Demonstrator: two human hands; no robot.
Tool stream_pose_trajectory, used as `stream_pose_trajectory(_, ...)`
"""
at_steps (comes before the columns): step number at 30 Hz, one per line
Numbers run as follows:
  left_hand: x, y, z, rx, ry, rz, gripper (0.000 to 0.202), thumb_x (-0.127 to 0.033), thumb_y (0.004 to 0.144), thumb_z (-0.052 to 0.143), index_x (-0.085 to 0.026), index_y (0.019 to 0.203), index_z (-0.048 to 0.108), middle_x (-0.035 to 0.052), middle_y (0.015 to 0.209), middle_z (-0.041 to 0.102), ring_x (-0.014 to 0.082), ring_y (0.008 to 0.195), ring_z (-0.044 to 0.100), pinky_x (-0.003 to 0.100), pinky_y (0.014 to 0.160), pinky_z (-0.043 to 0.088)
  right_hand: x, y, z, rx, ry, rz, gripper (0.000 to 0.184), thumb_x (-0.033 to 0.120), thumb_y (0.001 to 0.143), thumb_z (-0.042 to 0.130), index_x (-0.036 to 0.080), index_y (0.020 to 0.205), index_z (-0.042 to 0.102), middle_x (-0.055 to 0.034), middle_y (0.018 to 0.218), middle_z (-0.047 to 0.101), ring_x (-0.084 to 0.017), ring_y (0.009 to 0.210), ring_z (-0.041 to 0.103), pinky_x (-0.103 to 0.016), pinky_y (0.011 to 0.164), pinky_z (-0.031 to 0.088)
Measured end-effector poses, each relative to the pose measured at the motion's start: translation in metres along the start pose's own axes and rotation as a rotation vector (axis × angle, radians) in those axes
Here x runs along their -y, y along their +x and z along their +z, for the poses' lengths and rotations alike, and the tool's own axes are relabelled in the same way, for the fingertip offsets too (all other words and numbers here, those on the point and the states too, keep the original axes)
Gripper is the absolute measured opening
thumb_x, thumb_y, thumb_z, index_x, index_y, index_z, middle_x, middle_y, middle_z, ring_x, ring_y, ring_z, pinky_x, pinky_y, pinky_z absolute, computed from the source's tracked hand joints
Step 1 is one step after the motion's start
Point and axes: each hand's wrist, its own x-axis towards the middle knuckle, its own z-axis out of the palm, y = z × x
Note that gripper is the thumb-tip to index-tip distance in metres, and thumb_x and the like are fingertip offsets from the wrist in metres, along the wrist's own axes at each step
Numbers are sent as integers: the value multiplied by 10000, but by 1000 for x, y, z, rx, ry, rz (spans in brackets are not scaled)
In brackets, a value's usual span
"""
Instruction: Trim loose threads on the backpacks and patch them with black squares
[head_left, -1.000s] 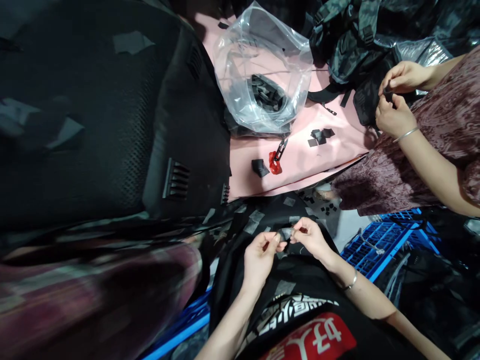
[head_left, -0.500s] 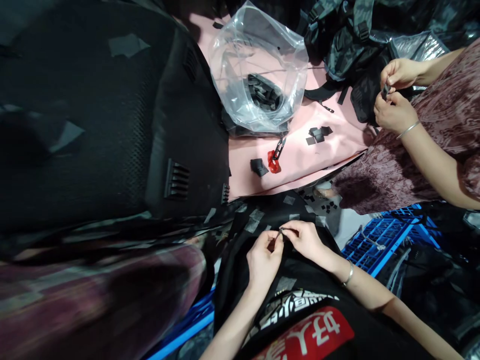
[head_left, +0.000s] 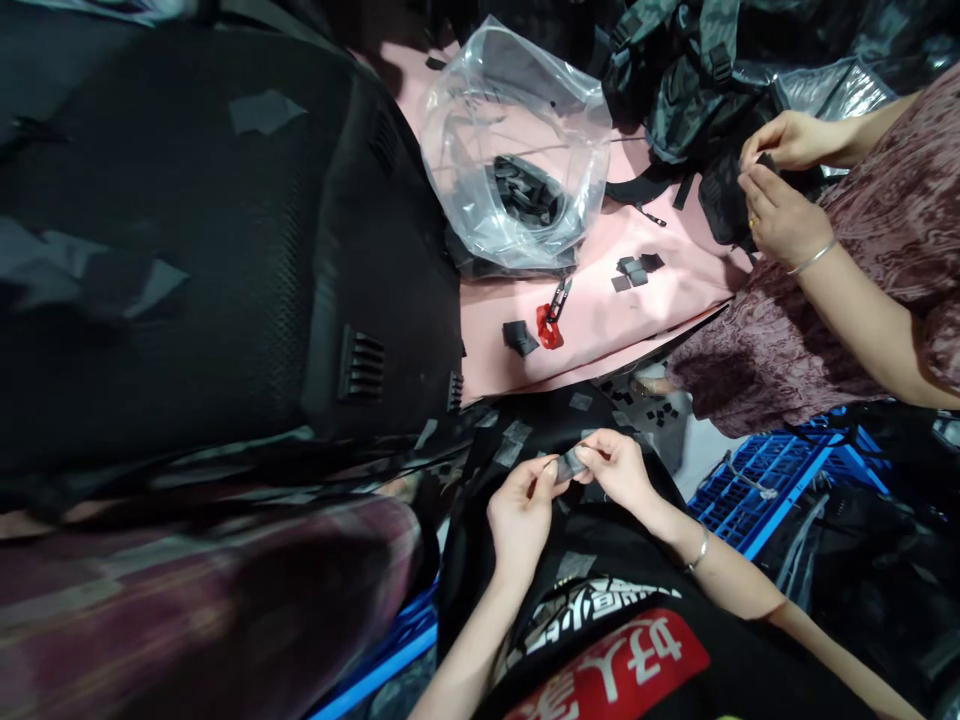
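Observation:
Between my two hands is a small dark grey piece of fabric or tape (head_left: pixel 571 464), held above my lap. The fingers of my left hand (head_left: pixel 525 502) pinch its left end. My right hand (head_left: pixel 616 470) pinches its right end between thumb and fingers. Whether it is cloth or tape I cannot tell. Several similar grey squares lie on the black cloth (head_left: pixel 457 530) over my lap. On the pink surface ahead, thread snips (head_left: pixel 558 299) rest on a red band (head_left: pixel 548 328), beside a stack of dark pieces (head_left: pixel 518 338).
A clear plastic bag (head_left: pixel 517 130) with black pieces (head_left: pixel 527 190) inside stands on the pink table (head_left: pixel 600 320). Black backpacks (head_left: pixel 187 220) fill the left. At right, a co-worker's hands (head_left: pixel 787 190) hold a small dark piece. A blue crate (head_left: pixel 750 480) stands below.
The small piece was seen narrow and edge-on between my fingertips; now it shows flat and wider. My hands have moved slightly apart. The co-worker's hands shifted a little left.

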Motion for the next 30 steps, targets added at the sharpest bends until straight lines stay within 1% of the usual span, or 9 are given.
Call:
stream_pose_trajectory(2, -1, 2, 1, 15, -182, -85, 264, -379, 718, 614, -149, 837, 665, 27, 769, 672, 169, 687, 644, 320, 675, 564, 0, 3, 0, 39, 186, 93, 214, 357, 723, 580, 146, 698, 551, 17, 554, 586, -100, 474, 569, -225, 507, 495)
stream_pose_trajectory(4, -1, 4, 1, -2, -250, -112, 274, -373, 701, 641, -142, 846, 666, 27, 780, 668, 159, 696, 631, 327, 710, 558, 1, 4, -1, 91, 283, 105, 266, 389, 675, 625, 139, 753, 573, 15, 607, 605, -99, 515, 583, -226, 520, 504)
stream_pose_trajectory(7, 0, 6, 0, -5, -214, -94, 273, -362, 692, 655, -141, 851, 671, 39, 784, 672, 158, 698, 621, 326, 730, 541, 2, 6, -1, 131, 241, 56, 338, 352, 607, 691, 149, 869, 623, 12, 701, 635, -98, 575, 595, -220, 541, 503)
stream_pose_trajectory(10, -4, 5, 1, -10, -228, -82, 235, -340, 683, 666, -147, 817, 672, 28, 739, 664, 137, 651, 599, 283, 690, 520, 3, 10, 2, 119, 216, 47, 263, 335, 622, 692, 131, 781, 647, 9, 618, 622, -83, 509, 560, -209, 518, 472)
stream_pose_trajectory(15, -18, 8, 3, -39, -579, -206, 191, -286, 635, 715, -149, 750, 649, -6, 679, 622, 89, 600, 549, 225, 637, 484, 6, 17, 18, 168, 627, 175, 315, 385, 606, 731, 122, 684, 576, 31, 508, 547, -46, 407, 465, -169, 420, 378)
stream_pose_trajectory(19, -24, 20, 1, -13, -705, -265, 208, -256, 605, 743, -138, 740, 639, 8, 699, 617, 92, 599, 548, 246, 650, 488, 12, 26, 36, 125, 834, 272, 358, 360, 547, 785, 134, 611, 516, 55, 475, 495, -31, 390, 442, -158, 432, 410)
stream_pose_trajectory(24, -23, 29, -2, -52, -711, -235, 213, -280, 607, 743, -144, 732, 636, 11, 725, 620, 98, 628, 556, 246, 655, 489, 18, 29, 46, 77, 902, 284, 391, 378, 503, 805, 146, 615, 511, 66, 455, 480, -33, 382, 439, -141, 408, 390)
stream_pose_trajectory(27, -24, 32, -7, -38, -609, -186, 224, -302, 612, 735, -144, 740, 640, 9, 722, 625, 98, 624, 553, 236, 640, 481, 25, 27, 42, 100, 836, 216, 351, 383, 574, 772, 134, 623, 530, 41, 499, 516, -34, 403, 454, -144, 413, 383)
stream_pose_trajectory(30, -26, 37, -14, -38, -486, -123, 229, -322, 632, 710, -149, 768, 647, 7, 727, 632, 95, 608, 543, 225, 622, 469, 32, 30, 32, 94, 751, 212, 368, 456, 625, 720, 127, 676, 563, 17, 539, 543, -49, 419, 473, -160, 404, 370)
